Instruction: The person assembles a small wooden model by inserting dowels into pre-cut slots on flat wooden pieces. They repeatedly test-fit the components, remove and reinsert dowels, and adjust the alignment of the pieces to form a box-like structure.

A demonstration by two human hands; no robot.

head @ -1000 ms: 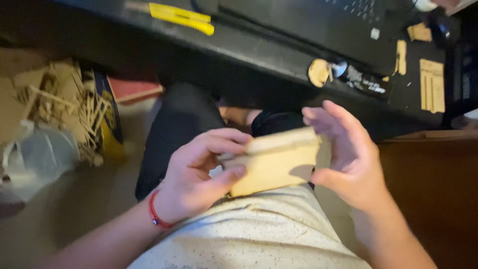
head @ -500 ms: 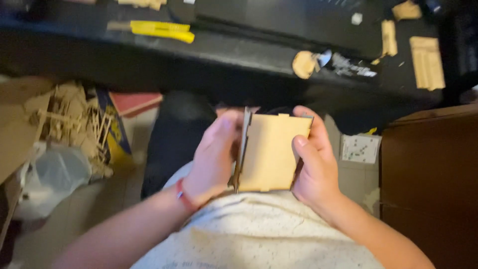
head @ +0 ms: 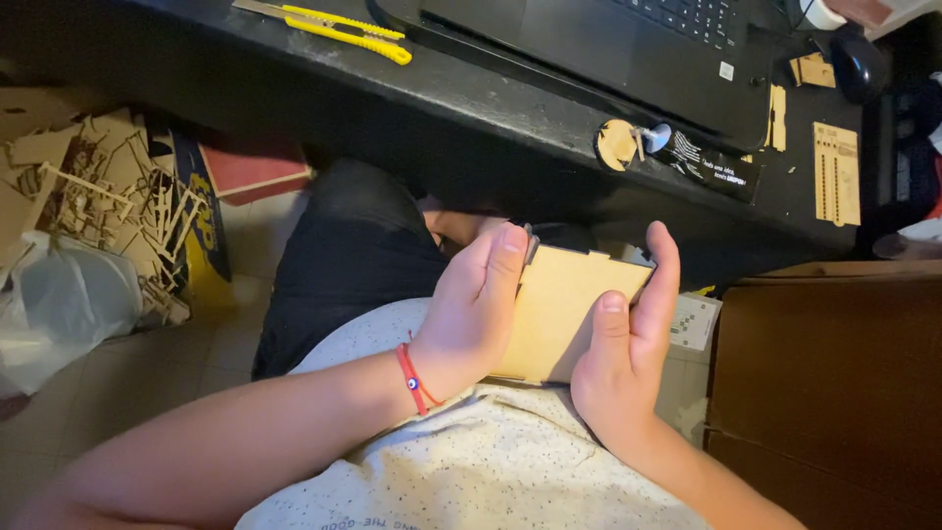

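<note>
Centrally, both hands hold a thin wooden panel (head: 564,309) over the lap, just below the near edge of the black desk (head: 471,108). Left hand (head: 471,304) is closed along the panel's left edge, palm against it, fingers wrapped behind. Right hand (head: 628,344) clamps the right edge, thumb on the face, fingers curled over the far side. On the desk lie a yellow utility knife (head: 339,25), a laptop (head: 628,49), a round wooden disc (head: 616,144) and flat wooden strips (head: 836,172). Wood offcuts (head: 98,211) and a plastic bag (head: 59,304) sit at far left on the floor; a brown cabinet (head: 834,373) stands right.
</note>
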